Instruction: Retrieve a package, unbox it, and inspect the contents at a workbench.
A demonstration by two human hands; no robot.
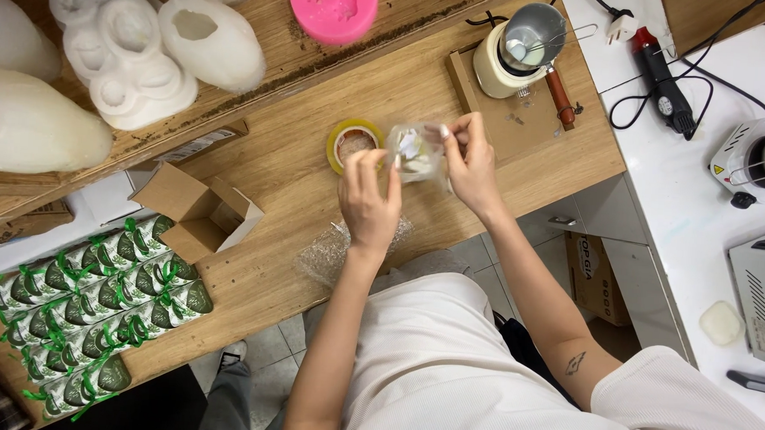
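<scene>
My left hand [368,199] and my right hand [469,163] hold between them a small white object wrapped in clear bubble wrap [415,154], raised just above the wooden table [316,160]. Both hands pinch the wrap, the left from below-left, the right from the right side. A roll of yellow tape [352,142] lies on the table just left of the bundle. A loose piece of bubble wrap [329,251] lies under my left wrist at the table's edge.
An open small cardboard box [200,213] sits left of my hands. Rows of green-ribboned wrapped items [95,306] lie at lower left. White moulds [131,53] and a pink mould [333,8] sit at the back. A metal pot on a heater [527,45], a heat gun [663,81].
</scene>
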